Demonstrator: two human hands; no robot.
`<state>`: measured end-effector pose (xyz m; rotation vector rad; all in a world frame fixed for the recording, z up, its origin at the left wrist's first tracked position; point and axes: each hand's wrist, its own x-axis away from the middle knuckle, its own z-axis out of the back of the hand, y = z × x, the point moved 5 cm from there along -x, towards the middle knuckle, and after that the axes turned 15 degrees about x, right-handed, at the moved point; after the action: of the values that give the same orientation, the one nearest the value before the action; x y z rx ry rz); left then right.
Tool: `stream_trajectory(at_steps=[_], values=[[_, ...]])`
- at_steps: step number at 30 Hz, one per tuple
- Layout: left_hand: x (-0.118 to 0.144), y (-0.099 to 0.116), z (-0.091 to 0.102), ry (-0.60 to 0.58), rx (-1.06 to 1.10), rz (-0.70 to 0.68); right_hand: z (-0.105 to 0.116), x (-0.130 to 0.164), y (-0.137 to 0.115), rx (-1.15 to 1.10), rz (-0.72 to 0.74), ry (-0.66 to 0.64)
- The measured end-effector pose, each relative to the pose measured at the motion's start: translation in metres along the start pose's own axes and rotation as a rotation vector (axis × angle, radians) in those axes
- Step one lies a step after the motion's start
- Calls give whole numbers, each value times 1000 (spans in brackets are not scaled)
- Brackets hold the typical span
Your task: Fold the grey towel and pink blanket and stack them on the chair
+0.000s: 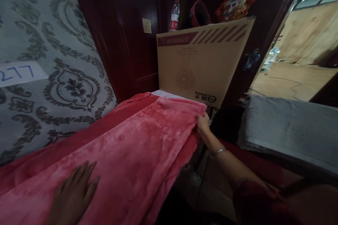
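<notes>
Your path past the pink blanket (137, 140) is hemmed in: a cardboard box (203, 59) blocks the far end, patterned wall (52, 59) shuts the left, grey bedding (290, 126) crowds right, leaving a dark gap between

**What the view cuts off or hides**

The left hand (72, 193) loses its wrist to the bottom edge. Beyond the right hand (203, 122), its fingertips vanish under the pink blanket (137, 147). Below that hand, the floor is too dark to read.

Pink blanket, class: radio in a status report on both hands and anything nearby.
Left hand flat on pink blanket. Right hand pinching its far corner. Cardboard box close behind the corner.
</notes>
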<state>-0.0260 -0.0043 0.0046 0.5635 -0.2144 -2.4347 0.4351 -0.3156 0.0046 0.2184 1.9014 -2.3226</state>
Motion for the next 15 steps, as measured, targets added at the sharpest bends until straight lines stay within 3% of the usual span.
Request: stream_trajectory(at_steps=[3,6,11,15], values=[[-1,4,2,4,-4,6,28,5,31,-105,-195,11],[-1,10,4,19,-6,-2,32,7,43,-194,-306,-32],[-2,9,5,14,-6,-9,17,-7,28,-296,-323,-49],[-5,5,3,-43,-24,-27,23,-10,31,-283,-309,26]])
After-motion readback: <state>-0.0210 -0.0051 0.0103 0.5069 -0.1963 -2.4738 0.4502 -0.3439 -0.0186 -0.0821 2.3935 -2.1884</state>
